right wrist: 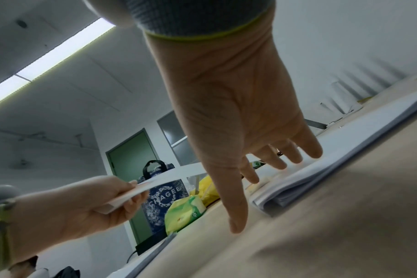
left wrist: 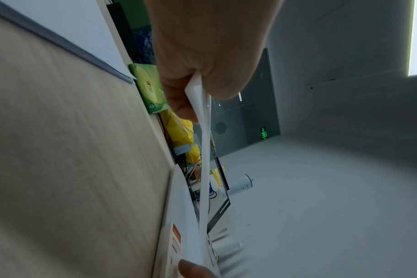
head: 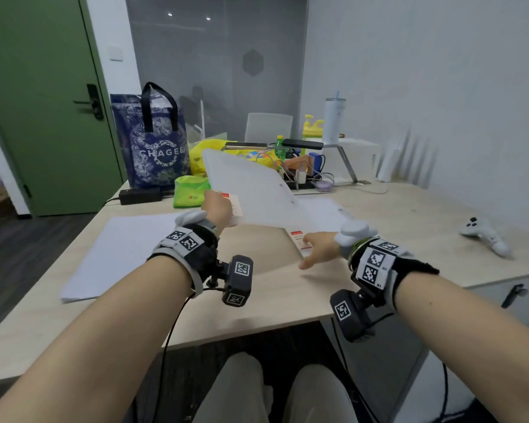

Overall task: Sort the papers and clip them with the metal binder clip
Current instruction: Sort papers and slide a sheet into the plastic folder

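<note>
My left hand (head: 219, 207) pinches the near corner of a white sheet (head: 251, 184) and holds it lifted and tilted over the desk; the pinch shows in the left wrist view (left wrist: 193, 90) and the right wrist view (right wrist: 122, 195). My right hand (head: 316, 250) lies with straight, spread fingers (right wrist: 272, 161) on a stack of papers (head: 318, 212) with a red label (head: 298, 232), thumb on the desk. A second pile of white papers (head: 119, 254) lies flat at the left. I see no binder clip.
A light wood desk (head: 257, 288) carries a blue tote bag (head: 153, 138), a green tissue pack (head: 191, 190), a black power brick (head: 139, 195), yellow bags and cables at the back, a white tumbler (head: 335, 120) and a white game controller (head: 486, 233) at right.
</note>
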`<control>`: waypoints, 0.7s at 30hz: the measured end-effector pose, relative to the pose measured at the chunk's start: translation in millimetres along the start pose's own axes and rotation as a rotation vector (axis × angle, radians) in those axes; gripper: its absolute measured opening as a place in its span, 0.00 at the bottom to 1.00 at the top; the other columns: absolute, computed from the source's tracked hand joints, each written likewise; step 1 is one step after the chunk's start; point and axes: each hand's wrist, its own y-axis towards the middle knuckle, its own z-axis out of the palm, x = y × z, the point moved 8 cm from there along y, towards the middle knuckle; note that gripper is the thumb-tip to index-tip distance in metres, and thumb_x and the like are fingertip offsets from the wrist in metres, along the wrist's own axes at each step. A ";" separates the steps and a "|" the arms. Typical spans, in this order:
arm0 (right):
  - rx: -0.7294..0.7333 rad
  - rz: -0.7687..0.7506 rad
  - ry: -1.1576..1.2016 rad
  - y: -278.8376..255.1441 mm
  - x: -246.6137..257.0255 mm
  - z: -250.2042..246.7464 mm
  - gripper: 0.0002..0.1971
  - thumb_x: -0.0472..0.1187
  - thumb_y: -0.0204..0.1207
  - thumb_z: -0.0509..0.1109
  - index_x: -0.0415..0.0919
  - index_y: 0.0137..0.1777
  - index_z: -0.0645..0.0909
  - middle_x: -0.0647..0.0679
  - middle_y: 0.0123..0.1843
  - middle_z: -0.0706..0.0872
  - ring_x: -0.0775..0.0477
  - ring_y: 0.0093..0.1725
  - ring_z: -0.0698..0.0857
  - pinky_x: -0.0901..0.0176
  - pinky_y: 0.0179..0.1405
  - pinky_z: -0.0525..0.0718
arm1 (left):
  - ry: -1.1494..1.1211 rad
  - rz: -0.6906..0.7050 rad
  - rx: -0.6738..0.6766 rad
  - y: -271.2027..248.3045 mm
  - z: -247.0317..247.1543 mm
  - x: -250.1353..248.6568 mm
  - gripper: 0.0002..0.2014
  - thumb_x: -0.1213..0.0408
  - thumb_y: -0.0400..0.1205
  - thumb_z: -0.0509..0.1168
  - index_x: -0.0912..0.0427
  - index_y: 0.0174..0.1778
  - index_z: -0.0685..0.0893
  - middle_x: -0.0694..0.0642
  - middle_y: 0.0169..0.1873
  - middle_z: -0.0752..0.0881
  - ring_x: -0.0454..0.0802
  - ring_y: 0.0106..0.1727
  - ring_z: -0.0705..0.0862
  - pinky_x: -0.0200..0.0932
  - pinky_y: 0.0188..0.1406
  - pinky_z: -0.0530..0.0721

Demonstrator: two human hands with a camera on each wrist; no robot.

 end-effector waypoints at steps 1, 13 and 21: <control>0.019 0.016 -0.021 2.8 -1.4 1.2 0.37 0.56 0.75 0.70 0.39 0.78 0.63 0.44 0.78 0.71 0.41 0.76 0.72 0.50 0.76 0.70 | 0.343 0.146 0.001 -1.3 1.1 -7.5 0.14 0.63 0.89 0.52 0.61 0.66 0.76 0.57 0.66 0.79 0.47 0.63 0.79 0.37 0.50 0.66; 0.081 0.003 -0.186 16.8 -14.5 -4.1 0.32 0.54 0.85 0.52 0.38 0.84 0.51 0.42 0.84 0.59 0.40 0.83 0.61 0.53 0.81 0.59 | -0.364 -0.173 -0.014 28.4 19.6 6.8 0.11 0.71 0.87 0.52 0.70 0.61 0.76 0.65 0.56 0.81 0.60 0.60 0.82 0.54 0.60 0.81; 0.088 0.091 -0.184 29.9 -58.7 -14.0 0.32 0.54 0.86 0.50 0.36 0.84 0.50 0.40 0.85 0.57 0.39 0.83 0.59 0.53 0.81 0.56 | -0.124 -0.038 0.037 44.6 42.3 2.8 0.16 0.75 0.84 0.53 0.67 0.67 0.74 0.68 0.65 0.81 0.65 0.59 0.84 0.60 0.62 0.84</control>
